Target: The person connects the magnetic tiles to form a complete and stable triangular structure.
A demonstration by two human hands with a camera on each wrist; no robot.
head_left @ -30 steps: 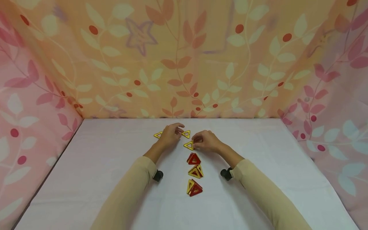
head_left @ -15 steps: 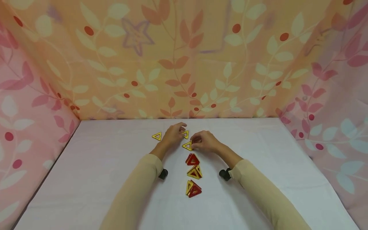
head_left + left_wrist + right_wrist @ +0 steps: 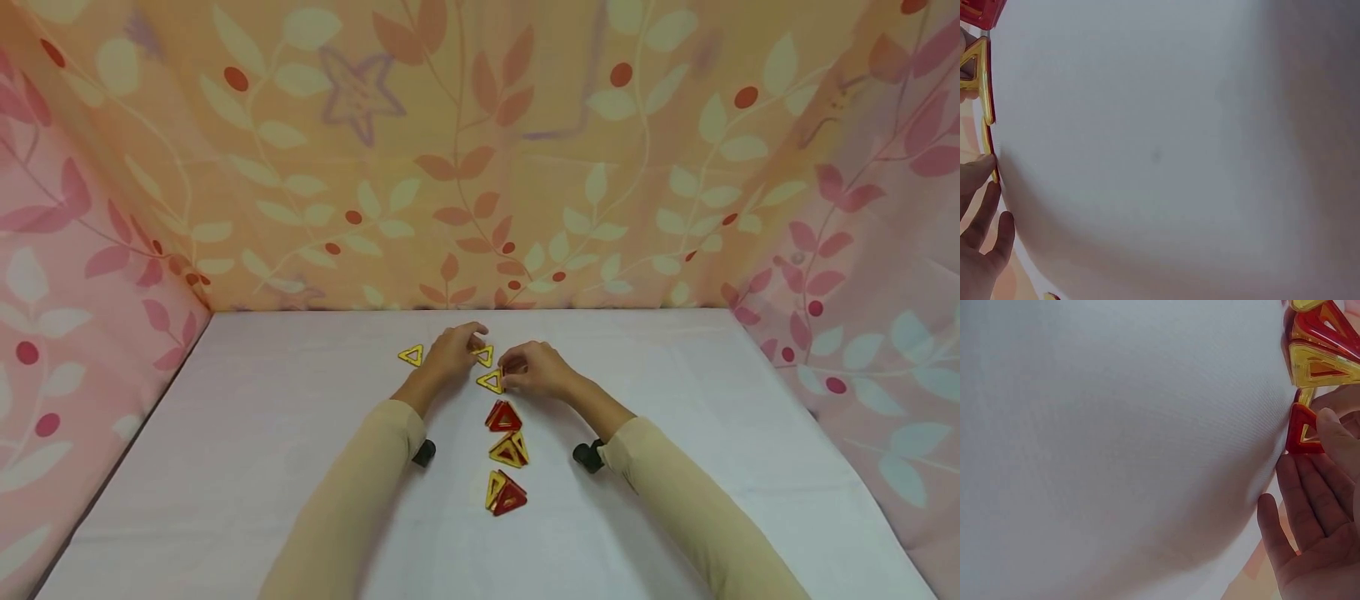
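Note:
My left hand (image 3: 450, 352) reaches to the far part of the table. Its thumb and finger pinch the edge of a hollow yellow triangular building tile (image 3: 483, 357), seen nearly edge-on in the left wrist view. Just nearer lies another yellow triangular tile (image 3: 491, 382). Beside that one, my right hand (image 3: 538, 368) pinches a red triangular tile (image 3: 1304, 434) between thumb and fingers in the right wrist view; the head view shows only a sliver of it. A third yellow tile (image 3: 411, 355) lies left of my left hand.
Toward me, a column of tile groups runs down the white table (image 3: 262, 450): a red group (image 3: 503, 416), a mainly yellow group (image 3: 509, 450), and a yellow-and-red group (image 3: 506, 492). Patterned cloth (image 3: 480, 167) stands behind and at both sides.
My left hand has moved slightly right, showing more of the left yellow tile. The far yellow tile has shifted a little toward me. My right hand has hardly moved.

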